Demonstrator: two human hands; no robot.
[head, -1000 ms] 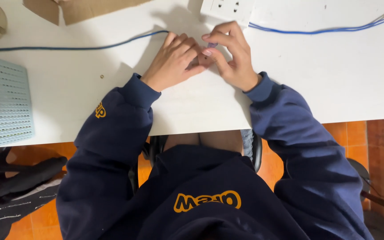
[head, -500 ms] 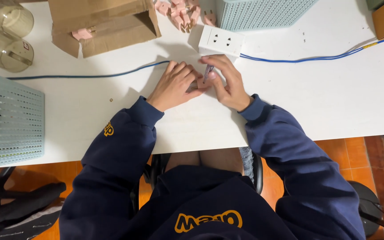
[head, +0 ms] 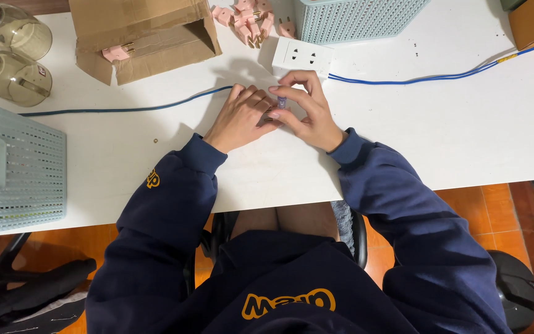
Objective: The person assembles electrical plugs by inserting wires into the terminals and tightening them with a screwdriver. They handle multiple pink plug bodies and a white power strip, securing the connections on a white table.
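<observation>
My left hand [head: 237, 119] and my right hand [head: 307, 111] meet over the white table [head: 440, 136], fingertips pressed together around a small purple-and-metal part [head: 281, 102]. Most of that part is hidden by my fingers. Just beyond my hands lies a white socket block [head: 301, 57] on a blue cable [head: 428, 78]. Several pink plugs [head: 248, 17] lie behind the socket block.
An open cardboard box [head: 146, 37] with a pink plug inside lies at the back left, next to two glass cups [head: 12, 59]. A pale blue perforated basket [head: 16, 167] stands at the left edge, another [head: 356, 18] at the back. A tiny screw [head: 155, 140] lies loose.
The view has tilted up, bringing the box, cups, plugs and rear basket into sight. My hands stay together on the small part, a little nearer the table's front edge.
</observation>
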